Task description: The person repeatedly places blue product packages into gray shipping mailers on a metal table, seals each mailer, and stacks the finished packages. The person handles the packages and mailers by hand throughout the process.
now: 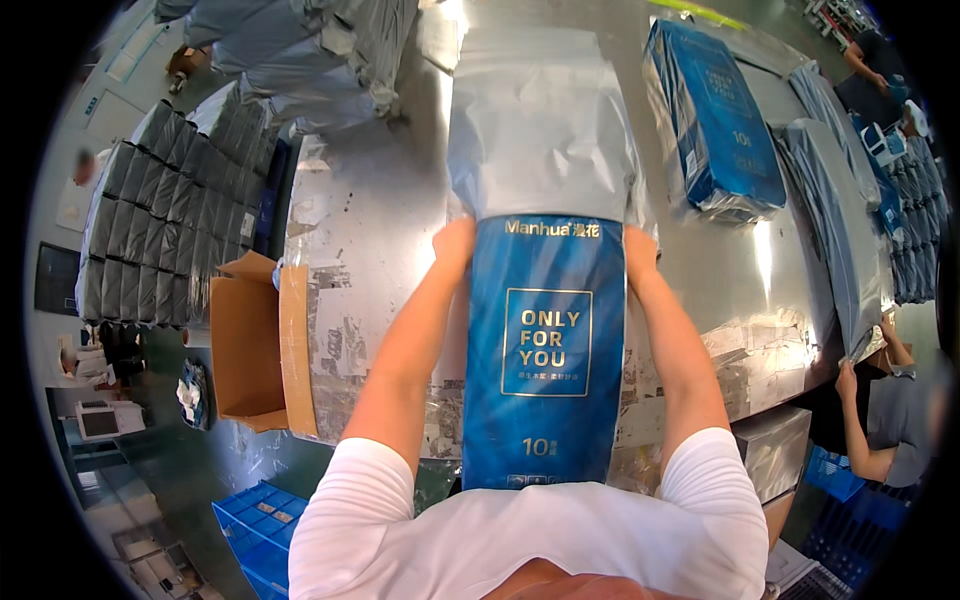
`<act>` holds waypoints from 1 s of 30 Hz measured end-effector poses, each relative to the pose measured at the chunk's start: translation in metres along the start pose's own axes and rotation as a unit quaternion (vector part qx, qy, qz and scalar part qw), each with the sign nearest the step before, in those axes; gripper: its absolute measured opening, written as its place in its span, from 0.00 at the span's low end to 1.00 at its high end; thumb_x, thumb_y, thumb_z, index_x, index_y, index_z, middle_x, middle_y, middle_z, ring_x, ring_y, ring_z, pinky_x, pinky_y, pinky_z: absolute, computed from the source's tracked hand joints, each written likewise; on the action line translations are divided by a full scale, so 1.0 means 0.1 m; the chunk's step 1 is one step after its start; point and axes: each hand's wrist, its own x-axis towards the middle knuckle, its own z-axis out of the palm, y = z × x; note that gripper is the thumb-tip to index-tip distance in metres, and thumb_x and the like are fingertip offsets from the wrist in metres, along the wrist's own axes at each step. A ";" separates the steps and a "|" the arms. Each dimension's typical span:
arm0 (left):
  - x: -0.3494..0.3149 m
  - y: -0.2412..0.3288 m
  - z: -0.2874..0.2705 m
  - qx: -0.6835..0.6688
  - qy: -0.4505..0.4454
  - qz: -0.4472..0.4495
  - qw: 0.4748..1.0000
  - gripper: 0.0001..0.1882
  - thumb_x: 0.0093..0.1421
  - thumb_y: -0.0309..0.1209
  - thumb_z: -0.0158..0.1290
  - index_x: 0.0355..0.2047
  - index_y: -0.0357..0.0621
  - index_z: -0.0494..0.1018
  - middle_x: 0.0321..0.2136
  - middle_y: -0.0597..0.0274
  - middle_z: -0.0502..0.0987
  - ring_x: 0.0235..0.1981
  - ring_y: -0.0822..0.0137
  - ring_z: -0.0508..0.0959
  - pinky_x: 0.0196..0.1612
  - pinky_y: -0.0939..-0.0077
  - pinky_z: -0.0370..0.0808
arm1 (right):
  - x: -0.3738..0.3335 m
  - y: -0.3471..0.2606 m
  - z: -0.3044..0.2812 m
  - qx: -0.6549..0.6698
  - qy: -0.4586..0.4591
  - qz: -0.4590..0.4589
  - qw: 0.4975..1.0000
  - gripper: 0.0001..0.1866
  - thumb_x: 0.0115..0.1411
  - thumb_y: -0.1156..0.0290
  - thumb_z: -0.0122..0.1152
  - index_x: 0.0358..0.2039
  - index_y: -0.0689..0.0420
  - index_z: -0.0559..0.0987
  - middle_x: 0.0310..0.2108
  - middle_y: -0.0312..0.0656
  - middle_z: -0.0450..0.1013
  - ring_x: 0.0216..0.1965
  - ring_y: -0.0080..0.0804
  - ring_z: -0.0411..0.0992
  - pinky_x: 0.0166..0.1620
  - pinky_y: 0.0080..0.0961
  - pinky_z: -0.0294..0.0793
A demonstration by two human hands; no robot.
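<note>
A long blue plastic-wrapped pack (545,430) with gold print lies lengthwise in front of me on the metal table, its near end against my body. A grey plastic mailing bag (540,130) covers the pack's far part, with the bag's mouth lying across the blue wrap. At the left corner of that mouth, my left hand (455,243) is closed on the bag's edge. My right hand (641,250) grips the opposite edge, its fingers partly hidden behind the bag. Both arms stretch forward along the pack's sides.
The metal table (390,210) carries another blue pack (715,120) at the far right and grey bags (300,60) at the far left. An open cardboard box (250,345) stands left, near stacked grey parcels (170,215). A co-worker's hands (850,385) touch a grey parcel (835,230) on the right.
</note>
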 end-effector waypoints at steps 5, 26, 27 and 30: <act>-0.73 -0.37 -0.02 0.010 -0.201 0.067 0.977 0.10 0.49 0.35 0.47 0.27 0.48 0.75 0.28 0.54 0.76 0.33 0.53 0.76 0.35 0.63 0.72 | -0.78 -0.16 -0.34 -0.068 -0.246 0.002 0.967 0.14 0.49 0.62 0.51 0.27 0.58 0.78 0.30 0.51 0.73 0.33 0.48 0.72 0.35 0.37 0.71; -2.51 -0.71 0.22 -0.187 -0.168 0.026 0.968 0.14 0.50 0.38 0.48 0.25 0.38 0.73 0.25 0.47 0.75 0.28 0.50 0.75 0.34 0.61 0.71 | -2.88 0.28 -0.22 0.007 -0.304 0.076 0.950 0.13 0.49 0.60 0.52 0.24 0.55 0.78 0.23 0.46 0.73 0.27 0.46 0.72 0.32 0.38 0.70; -2.59 -0.67 0.19 -0.209 -0.181 0.015 0.961 0.15 0.51 0.39 0.48 0.25 0.37 0.73 0.25 0.46 0.75 0.28 0.50 0.75 0.35 0.61 0.71 | -2.97 0.30 -0.26 0.010 -0.396 0.088 0.914 0.13 0.50 0.58 0.52 0.25 0.55 0.78 0.23 0.45 0.73 0.27 0.46 0.72 0.32 0.37 0.70; -2.75 -0.76 0.40 -0.394 -0.216 -0.073 0.891 0.14 0.54 0.35 0.49 0.25 0.33 0.71 0.20 0.50 0.75 0.22 0.64 0.76 0.27 0.71 0.72 | -3.19 0.05 -0.33 -0.037 -0.480 -0.049 0.875 0.15 0.51 0.55 0.53 0.24 0.54 0.77 0.22 0.44 0.73 0.26 0.43 0.71 0.29 0.36 0.69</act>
